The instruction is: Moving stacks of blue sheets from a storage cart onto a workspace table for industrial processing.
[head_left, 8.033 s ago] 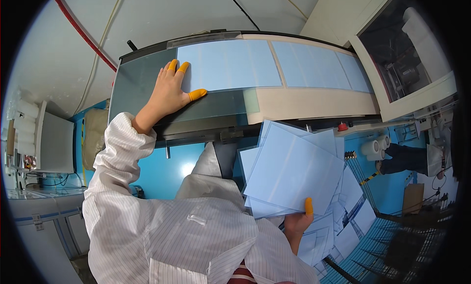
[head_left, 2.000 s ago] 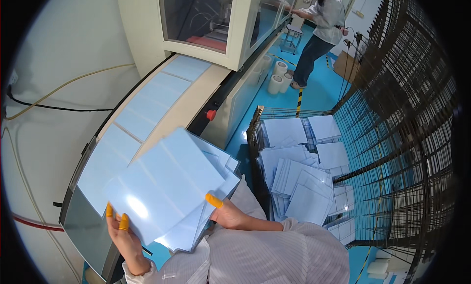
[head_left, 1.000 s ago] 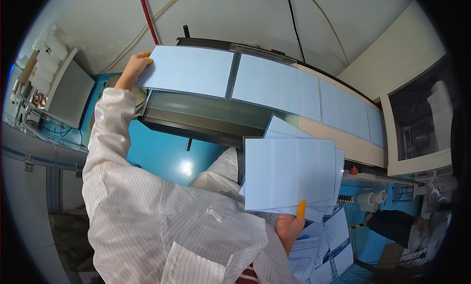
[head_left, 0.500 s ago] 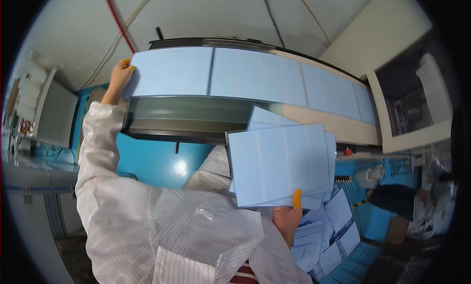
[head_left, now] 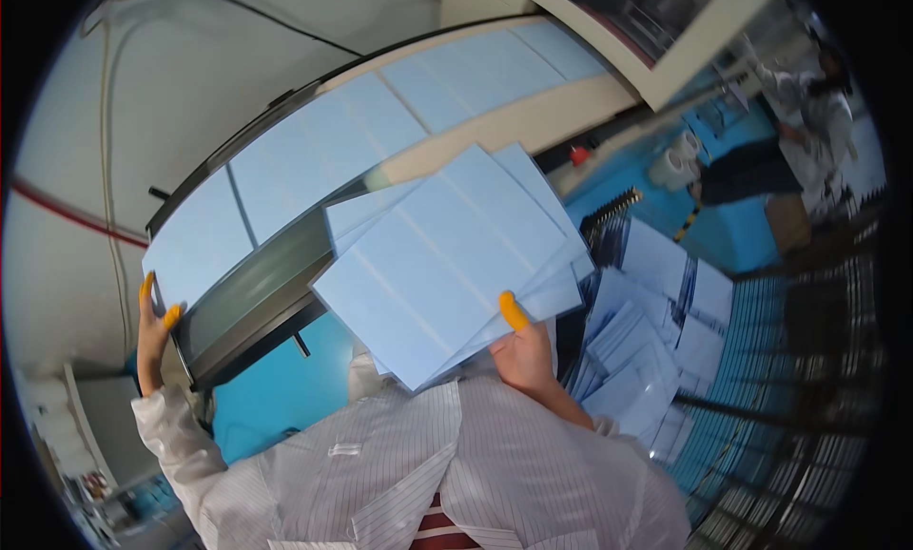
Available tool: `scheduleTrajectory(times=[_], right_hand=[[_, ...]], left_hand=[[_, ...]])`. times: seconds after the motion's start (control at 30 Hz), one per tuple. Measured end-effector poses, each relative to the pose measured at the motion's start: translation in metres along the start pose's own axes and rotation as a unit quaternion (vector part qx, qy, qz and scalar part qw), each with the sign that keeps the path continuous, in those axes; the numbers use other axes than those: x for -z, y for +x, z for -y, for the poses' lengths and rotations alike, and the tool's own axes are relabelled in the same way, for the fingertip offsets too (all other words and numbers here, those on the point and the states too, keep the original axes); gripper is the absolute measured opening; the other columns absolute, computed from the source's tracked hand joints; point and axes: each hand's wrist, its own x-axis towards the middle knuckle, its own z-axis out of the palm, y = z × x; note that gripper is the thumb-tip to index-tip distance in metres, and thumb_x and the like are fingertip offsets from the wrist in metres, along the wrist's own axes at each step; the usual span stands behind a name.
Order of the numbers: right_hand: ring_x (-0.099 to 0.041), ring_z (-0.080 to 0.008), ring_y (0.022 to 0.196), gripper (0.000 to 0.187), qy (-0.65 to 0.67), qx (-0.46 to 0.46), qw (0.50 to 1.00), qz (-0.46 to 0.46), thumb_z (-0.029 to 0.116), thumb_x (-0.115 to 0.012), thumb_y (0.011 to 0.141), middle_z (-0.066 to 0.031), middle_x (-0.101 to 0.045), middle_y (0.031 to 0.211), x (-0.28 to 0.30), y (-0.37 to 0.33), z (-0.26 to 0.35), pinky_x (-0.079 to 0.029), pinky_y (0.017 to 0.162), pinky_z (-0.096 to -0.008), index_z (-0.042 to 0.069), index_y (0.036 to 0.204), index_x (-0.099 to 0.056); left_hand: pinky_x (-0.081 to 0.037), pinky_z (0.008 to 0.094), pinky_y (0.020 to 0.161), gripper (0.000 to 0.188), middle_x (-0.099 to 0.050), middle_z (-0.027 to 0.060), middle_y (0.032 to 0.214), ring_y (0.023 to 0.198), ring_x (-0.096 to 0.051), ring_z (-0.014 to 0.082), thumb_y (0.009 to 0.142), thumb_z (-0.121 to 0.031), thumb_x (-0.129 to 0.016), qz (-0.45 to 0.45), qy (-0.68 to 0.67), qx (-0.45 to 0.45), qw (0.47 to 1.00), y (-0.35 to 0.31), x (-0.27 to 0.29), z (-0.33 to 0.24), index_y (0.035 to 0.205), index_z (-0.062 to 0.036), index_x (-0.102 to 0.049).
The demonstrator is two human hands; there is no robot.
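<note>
In my right hand (head_left: 526, 353) is a fanned stack of pale blue sheets (head_left: 442, 255), its yellow-capped thumb pressed on top near one corner; the fingers underneath are hidden. My left hand (head_left: 155, 327) reaches to the left end of the conveyor. Its thumb and forefinger, both yellow-capped, are spread apart beside the end of the nearest pale blue sheet (head_left: 202, 250) on the belt. Further flat sheets (head_left: 328, 155) lie in a row along the conveyor (head_left: 514, 108). The held stack overlaps the conveyor's near side and hides part of it.
At the right stands a black wire rack (head_left: 609, 212) beside many loosely piled sheets (head_left: 637, 360). A cream machine housing with a window (head_left: 699, 60) stands at the far end. White rolls (head_left: 675, 160) and another person (head_left: 823, 113) are beyond. A red hose (head_left: 76, 212) runs at left.
The view has turned, so the conveyor now slopes up to the right. My left hand's fingers have spread at the sheet's end. The right-hand stack has swung left and tilted.
</note>
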Motion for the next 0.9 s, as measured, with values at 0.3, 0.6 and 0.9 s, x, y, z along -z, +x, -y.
scheduleTrajectory(times=[0.3, 0.6, 0.9], right_hand=[[-0.047, -0.0224, 0.110, 0.034, -0.047, -0.028, 0.998, -0.008, 0.011, -0.045, 0.088, -0.0109, -0.047, 0.116, -0.007, -0.005, 0.002, -0.039, 0.092, -0.0378, 0.001, 0.120, -0.042], [-0.057, -0.0188, 0.090, 0.034, -0.035, 0.004, 0.999, -0.008, 0.020, -0.058, 0.085, -0.0093, -0.056, 0.101, -0.006, 0.001, -0.008, -0.048, 0.072, -0.0327, 0.000, 0.112, -0.049], [-0.056, -0.0132, 0.074, 0.028, -0.068, 0.036, 0.997, -0.015, 0.019, -0.054, 0.086, -0.0080, -0.059, 0.086, -0.015, -0.005, 0.001, -0.044, 0.063, -0.0268, -0.004, 0.103, -0.055]], left_hand=[[-0.010, 0.0345, 0.107, 0.092, -0.023, 0.0140, 0.141, 0.132, -0.015, 0.0237, 0.069, -0.037, -0.071, 0.070, 0.132, -0.060, 0.987, 0.002, 0.014, 0.018, 0.138, -0.0025, -0.021], [-0.025, 0.0309, 0.099, 0.084, -0.031, 0.0130, 0.134, 0.118, -0.032, 0.0221, 0.074, -0.024, -0.071, 0.106, 0.022, 0.067, 0.992, 0.006, 0.023, 0.031, 0.138, -0.0051, -0.021], [-0.022, 0.0320, 0.102, 0.085, -0.029, 0.0151, 0.136, 0.124, -0.026, 0.0231, 0.076, -0.034, -0.068, 0.136, 0.099, 0.074, 0.983, 0.006, 0.023, -0.003, 0.139, -0.0052, -0.019]])
